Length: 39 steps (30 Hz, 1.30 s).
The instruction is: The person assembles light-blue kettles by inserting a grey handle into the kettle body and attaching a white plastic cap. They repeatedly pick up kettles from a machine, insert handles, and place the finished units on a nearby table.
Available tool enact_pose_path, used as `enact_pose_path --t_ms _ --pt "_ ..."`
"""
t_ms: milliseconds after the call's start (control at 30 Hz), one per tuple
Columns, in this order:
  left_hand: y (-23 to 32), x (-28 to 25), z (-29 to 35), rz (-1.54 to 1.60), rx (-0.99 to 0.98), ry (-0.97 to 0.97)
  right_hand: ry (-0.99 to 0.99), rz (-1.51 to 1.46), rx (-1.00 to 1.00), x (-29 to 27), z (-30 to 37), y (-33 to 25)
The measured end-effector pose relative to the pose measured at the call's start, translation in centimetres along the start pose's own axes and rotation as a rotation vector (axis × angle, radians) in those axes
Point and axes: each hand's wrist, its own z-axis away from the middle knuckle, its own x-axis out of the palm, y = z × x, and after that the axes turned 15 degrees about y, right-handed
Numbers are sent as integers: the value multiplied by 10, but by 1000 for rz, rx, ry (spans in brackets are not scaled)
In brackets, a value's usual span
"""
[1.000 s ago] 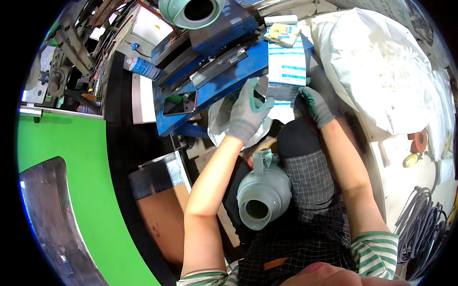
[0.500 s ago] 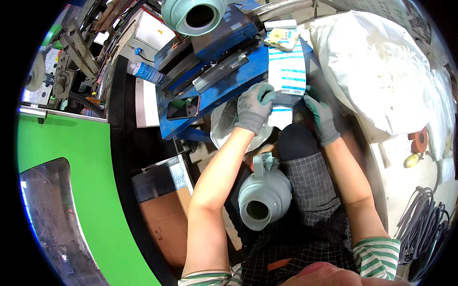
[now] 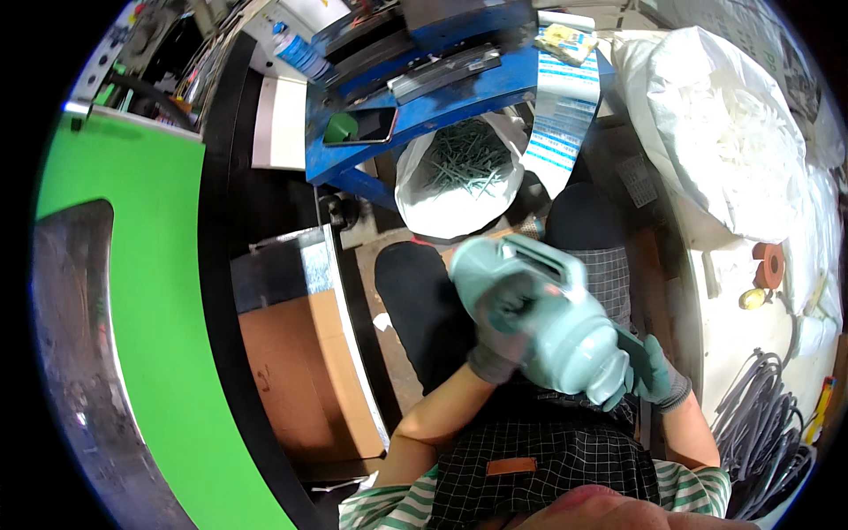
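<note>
A pale green plastic jug body [image 3: 565, 340] with a side handle lies tilted over my lap, its narrow neck toward the lower right. My left hand [image 3: 505, 340], in a grey glove, is closed round its wider end and blurred by motion. At the neck end, my right hand [image 3: 655, 375], in a grey glove with green fingers, curls against the jug; some of its fingers are hidden. From the blue bench [image 3: 521, 84] hangs a strip of white and blue labels [image 3: 561, 132], with a yellow and white block [image 3: 566, 43] on its upper part.
Under the bench edge stands a white-lined bin [image 3: 442, 208] of thin green scraps. A phone [image 3: 360, 126] lies on the bench. At right are a large white bag [image 3: 658, 106] of pale pieces, a brown tape roll [image 3: 768, 265] and coiled cables [image 3: 764, 424]. A cardboard box [image 3: 305, 371] sits left.
Both hands have left the label strip and come back to my lap. The jug between my legs is now raised and tilted in them. The view has shifted, exposing the bin.
</note>
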Motion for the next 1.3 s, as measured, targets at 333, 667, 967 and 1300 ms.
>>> enact_pose_path --t_ms 333,667,967,1300 --pt "44 -55 22 81 -44 214 296 616 -513 39 7 19" --pt "24 -137 8 303 -333 405 338 1209 -849 50 -7 36" --pt "31 -144 14 -119 -175 389 337 1287 -904 50 -9 50" --pt "-26 -198 -3 -815 626 307 158 570 -452 32 -13 13"
